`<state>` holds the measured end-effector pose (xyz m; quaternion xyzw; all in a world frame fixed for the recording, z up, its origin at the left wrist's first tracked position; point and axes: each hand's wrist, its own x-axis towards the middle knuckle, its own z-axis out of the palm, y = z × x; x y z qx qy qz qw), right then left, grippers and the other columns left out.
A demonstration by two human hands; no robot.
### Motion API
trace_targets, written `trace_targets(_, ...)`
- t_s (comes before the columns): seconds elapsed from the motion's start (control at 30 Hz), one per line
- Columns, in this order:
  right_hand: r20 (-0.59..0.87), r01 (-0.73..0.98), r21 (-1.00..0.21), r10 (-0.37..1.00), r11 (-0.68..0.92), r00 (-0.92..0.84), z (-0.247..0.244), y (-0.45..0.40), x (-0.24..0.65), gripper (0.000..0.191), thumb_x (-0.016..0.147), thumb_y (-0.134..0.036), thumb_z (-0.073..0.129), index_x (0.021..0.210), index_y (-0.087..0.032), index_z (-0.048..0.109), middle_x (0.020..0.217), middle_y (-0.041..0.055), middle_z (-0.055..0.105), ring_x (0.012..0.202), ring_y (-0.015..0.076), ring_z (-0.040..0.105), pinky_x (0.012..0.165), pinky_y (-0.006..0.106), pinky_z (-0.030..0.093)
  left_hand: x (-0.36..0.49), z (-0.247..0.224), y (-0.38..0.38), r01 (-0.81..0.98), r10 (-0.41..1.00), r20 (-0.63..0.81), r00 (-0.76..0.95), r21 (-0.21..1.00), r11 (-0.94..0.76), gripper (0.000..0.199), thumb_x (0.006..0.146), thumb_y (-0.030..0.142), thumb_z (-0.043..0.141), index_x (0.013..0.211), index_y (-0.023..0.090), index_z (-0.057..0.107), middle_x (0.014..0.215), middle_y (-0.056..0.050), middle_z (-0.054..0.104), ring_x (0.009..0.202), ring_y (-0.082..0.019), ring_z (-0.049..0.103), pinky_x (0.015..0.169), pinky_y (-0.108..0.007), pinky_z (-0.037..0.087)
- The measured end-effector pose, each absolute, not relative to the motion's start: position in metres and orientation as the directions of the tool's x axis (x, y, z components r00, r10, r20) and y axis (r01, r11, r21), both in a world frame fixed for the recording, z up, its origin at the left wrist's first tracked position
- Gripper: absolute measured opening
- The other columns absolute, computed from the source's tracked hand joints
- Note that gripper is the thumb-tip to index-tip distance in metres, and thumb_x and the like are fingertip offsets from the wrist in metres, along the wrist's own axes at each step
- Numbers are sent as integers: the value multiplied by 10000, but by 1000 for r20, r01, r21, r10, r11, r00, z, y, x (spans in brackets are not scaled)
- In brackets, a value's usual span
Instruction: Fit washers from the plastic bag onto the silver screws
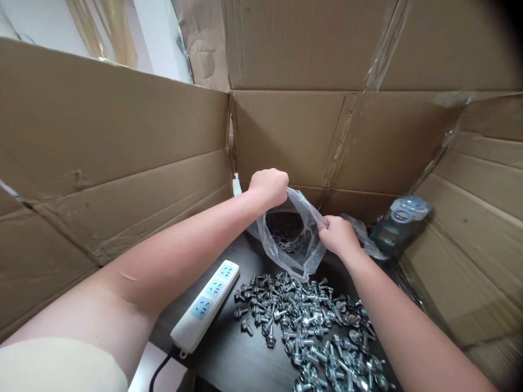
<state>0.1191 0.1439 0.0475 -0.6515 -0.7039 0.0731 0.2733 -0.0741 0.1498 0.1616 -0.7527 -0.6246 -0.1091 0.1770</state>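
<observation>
A clear plastic bag (pixel 273 247) stands with its mouth spread toward me on the dark tabletop. My left hand (pixel 269 188) is closed in a fist around the upper left of its rim. The right side of the rim is pinched in my right hand (pixel 337 235). Inside the bag lie small metal pieces (pixel 286 245), some of them ring-shaped; the rest are too dark to make out. Just in front of the bag, a large loose pile of silver bolts (pixel 306 316) with washers spreads over the table, part of it behind my right forearm.
A white power strip (pixel 206 305) with a black cable (pixel 157 373) lies left of the bolts. A water bottle (pixel 400 223) leans at the right, beside more clear plastic (pixel 362 234). Cardboard walls (pixel 286 136) enclose the back and both sides of the table (pixel 224 348).
</observation>
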Motion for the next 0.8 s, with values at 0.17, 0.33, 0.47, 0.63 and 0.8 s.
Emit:
trace_targets(0.17, 196, 771, -587, 967, 248, -162, 48, 137, 113, 318, 877, -381, 506, 964, -134, 686, 864, 103, 698, 804, 217, 644, 632, 248, 429, -73, 163, 155, 975, 917, 333, 220, -109, -195, 299, 793, 286, 543, 1005, 147, 701, 1000, -143, 674, 955, -292, 634, 810, -384, 489)
trace_targets(0.33, 49, 426, -850, 852, 310, -522, 66, 126, 139, 575, 908, -469, 516, 1413, -216, 407, 1208, 89, 640, 997, 163, 649, 761, 230, 525, -81, 182, 156, 929, 905, 212, 368, -33, -370, 1006, 638, 539, 703, 1483, 196, 278, 1424, -132, 446, 1261, -299, 466, 989, -342, 429)
trace_targets(0.47, 173, 748, -634, 979, 195, -109, 69, 138, 183, 503, 979, -441, 342, 1356, -131, 463, 1141, 144, 652, 978, 184, 655, 830, 288, 515, -86, 209, 125, 867, 731, 534, 425, -7, -498, 831, 737, 533, 623, 1433, 162, 361, 1440, -111, 416, 1324, -280, 385, 1075, -374, 345)
trace_targets(0.63, 218, 934, -351, 976, 69, 10, 52, 152, 214, 582, 779, -318, 650, 1318, -137, 525, 1238, 176, 562, 1144, 309, 561, 970, 381, 423, -86, 194, 45, 798, 498, 788, 363, 13, -602, 365, 882, 388, 453, 600, 187, 568, 692, -33, 593, 696, -146, 563, 748, -330, 478)
trace_targets(0.8, 131, 992, -124, 991, -9, 25, 24, 153, 204, 1023, 607, -369, 805, 1480, -198, 300, 1310, 265, 454, 963, 391, 639, 765, 442, 496, -92, 106, -18, 523, 370, 622, 690, -76, -849, 316, 767, 138, 583, 510, 182, 405, 505, -6, 418, 532, -135, 384, 598, -360, 438)
